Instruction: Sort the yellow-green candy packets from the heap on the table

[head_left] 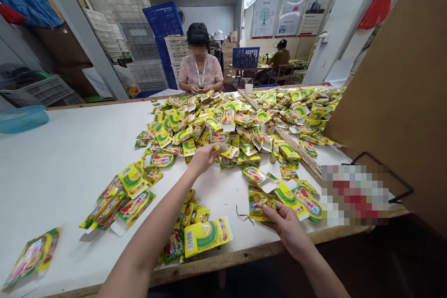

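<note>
My left hand (202, 159) reaches to the near edge of a big pile of yellow-green printed cartons (213, 123). Its fingers are closed at the end of a small yellow carton (226, 151), partly hidden by the fingertips and slightly blurred. Down at the right, my right hand (288, 226) pinches a shiny yellow candy packet (259, 204) between thumb and fingers. Several cartons (305, 202) lie just behind that packet. Beneath my left forearm are loose candy packets (190, 212) and a flat yellow carton (207, 237) near the table edge.
More cartons (131, 195) lie on the white table (87, 144) at left. A wooden strip (296, 144) divides the pile, and a cardboard panel (380, 79) stands at right. Across the table sits a person (200, 67). A blue basin (23, 118) is at far left.
</note>
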{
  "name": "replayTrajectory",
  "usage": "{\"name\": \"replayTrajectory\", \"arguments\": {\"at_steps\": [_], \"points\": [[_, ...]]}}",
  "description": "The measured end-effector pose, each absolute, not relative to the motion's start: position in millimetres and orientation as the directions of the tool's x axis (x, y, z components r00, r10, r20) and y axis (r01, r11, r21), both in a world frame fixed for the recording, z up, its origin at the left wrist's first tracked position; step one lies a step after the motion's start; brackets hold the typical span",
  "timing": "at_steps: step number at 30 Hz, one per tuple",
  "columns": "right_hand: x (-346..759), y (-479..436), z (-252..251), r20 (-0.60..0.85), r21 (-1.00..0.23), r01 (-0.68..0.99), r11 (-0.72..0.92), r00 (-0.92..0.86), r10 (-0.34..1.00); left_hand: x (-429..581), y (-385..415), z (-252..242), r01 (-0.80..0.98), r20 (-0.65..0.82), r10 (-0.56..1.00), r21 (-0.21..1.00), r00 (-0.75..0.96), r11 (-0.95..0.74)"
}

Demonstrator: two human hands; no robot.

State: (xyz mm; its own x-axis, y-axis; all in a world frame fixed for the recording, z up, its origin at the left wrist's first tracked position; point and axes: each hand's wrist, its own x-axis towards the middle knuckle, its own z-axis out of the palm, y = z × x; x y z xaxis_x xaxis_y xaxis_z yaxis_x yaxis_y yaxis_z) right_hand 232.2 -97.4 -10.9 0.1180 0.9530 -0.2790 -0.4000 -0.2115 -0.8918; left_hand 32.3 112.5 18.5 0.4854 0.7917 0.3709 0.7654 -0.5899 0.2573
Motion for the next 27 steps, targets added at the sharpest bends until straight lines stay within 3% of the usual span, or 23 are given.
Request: {"name": "replayTrajectory", "arguments": {"at_steps": [4, 6, 8, 11, 14, 17, 20, 24, 27], "points": [[235.8, -91.9, -16.3, -0.31, -0.872, -0.446, -0.202, 0.184, 0.933, 21.1, 64.2, 25.1, 0.621, 0.409, 0.879, 0.629, 0.246, -0.467], [231.0, -87.0, -14.4, -0.312, -0.871, -0.454, -0.189, 0.213, 0.926, 15.0, 33.2, 24.9, 0.51, 0.357, 0.907, 0.75, 0.223, -0.421], [221.4, -81.7, -7.3, -0.257, -0.888, -0.443, -0.121, 0.261, 0.93, 11.4, 4.7, 21.2, 0.549, 0.299, 0.908, 0.725, 0.292, -0.415], [202.5, -74.0, 10.5, -0.026, -0.939, -0.33, 0.097, 0.35, 0.936, 11.1, -22.9, 9.3, 0.661, 0.28, 0.895, 0.603, 0.347, -0.445], [186.0, -65.7, 28.0, 0.235, -0.965, -0.044, 0.26, 0.309, 0.922, 11.8, -30.2, -4.3, 0.686, 0.375, 0.862, 0.527, 0.341, -0.501], [178.2, -57.2, 40.5, 0.385, -0.886, 0.33, 0.327, 0.129, 0.914, 9.5, -28.2, -11.7, 0.659, 0.52, 0.796, 0.486, 0.311, -0.574], [179.5, -51.2, 52.7, 0.413, -0.738, 0.571, 0.359, -0.04, 0.91, 5.4, -27.0, -12.6, 0.651, 0.586, 0.762, 0.469, 0.277, -0.597], [186.5, -45.3, 71.1, 0.291, -0.664, 0.644, 0.38, -0.245, 0.925, 3.1, -29.3, -10.8, 0.63, 0.597, 0.746, 0.466, 0.294, -0.621], [189.4, -39.9, 79.9, 0.181, -0.647, 0.688, 0.328, -0.279, 0.943, 4.5, -31.4, -10.2, 0.605, 0.581, 0.767, 0.516, 0.274, -0.607]]}}
